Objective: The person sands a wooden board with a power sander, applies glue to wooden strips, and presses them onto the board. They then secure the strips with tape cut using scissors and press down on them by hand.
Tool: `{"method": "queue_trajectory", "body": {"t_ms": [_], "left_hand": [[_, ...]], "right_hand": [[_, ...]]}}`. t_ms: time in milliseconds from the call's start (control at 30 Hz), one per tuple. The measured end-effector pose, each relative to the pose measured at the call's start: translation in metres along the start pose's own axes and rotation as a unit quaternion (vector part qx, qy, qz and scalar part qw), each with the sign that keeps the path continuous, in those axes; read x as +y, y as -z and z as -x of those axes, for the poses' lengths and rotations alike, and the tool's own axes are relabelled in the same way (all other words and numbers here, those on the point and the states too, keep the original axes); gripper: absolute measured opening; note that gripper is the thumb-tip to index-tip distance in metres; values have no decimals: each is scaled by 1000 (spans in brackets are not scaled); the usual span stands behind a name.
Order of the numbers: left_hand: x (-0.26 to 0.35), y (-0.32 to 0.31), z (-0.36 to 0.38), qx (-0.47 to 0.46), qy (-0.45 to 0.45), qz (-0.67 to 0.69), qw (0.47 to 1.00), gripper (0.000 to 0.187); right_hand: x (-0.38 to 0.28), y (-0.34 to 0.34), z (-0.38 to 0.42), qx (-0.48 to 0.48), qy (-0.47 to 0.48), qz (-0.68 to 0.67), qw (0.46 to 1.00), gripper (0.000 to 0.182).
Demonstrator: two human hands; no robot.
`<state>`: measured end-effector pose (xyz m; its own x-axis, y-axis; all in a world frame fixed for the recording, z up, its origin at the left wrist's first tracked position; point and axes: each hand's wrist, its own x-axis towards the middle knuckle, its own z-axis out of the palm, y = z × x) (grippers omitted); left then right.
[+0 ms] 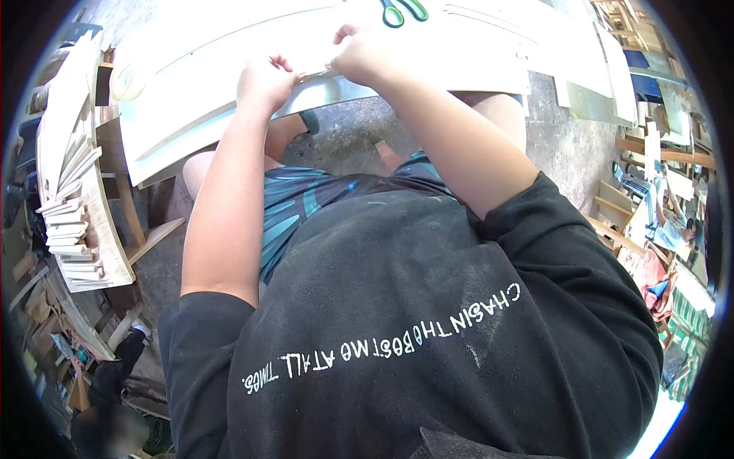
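Observation:
Both hands are over a bright white work surface at the top of the view. My left hand has its fingers pinched together near the surface's front edge. Just to its right, my right hand is also closed, with its fingers bent. A thin, pale piece seems to run between the two hands, but glare hides its shape. Scissors with green and black handles lie beyond my right hand, at the top edge.
A roll of pale tape sits on the surface's left part. At the far left, a bench bears stacked wood strips. White panels stand at the right. Other people are at the lower left and right edge.

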<state>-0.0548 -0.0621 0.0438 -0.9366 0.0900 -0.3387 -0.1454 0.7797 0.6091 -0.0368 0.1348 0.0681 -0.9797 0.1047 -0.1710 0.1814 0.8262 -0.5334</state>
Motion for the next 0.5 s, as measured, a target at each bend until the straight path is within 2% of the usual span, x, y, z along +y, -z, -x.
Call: {"method": "queue_trajectory", "body": {"t_ms": [133, 233, 300, 400, 500], "left_hand": [[15, 3, 13, -27, -10, -36, 999, 20], [16, 0, 15, -22, -23, -78, 996, 24], [14, -2, 14, -21, -37, -69, 997, 25], [14, -4, 18, -15, -42, -98, 994, 24], [4, -11, 22, 17, -89, -115, 989, 25]], "right_hand": [[-2, -1, 2, -59, 14, -50, 997, 13], [-5, 1, 11, -87, 47, -68, 993, 17], [-3, 1, 13, -93, 83, -56, 991, 24], [5, -5, 15, -42, 141, 17, 989, 25], [6, -4, 22, -42, 170, 86, 981, 25]]}}
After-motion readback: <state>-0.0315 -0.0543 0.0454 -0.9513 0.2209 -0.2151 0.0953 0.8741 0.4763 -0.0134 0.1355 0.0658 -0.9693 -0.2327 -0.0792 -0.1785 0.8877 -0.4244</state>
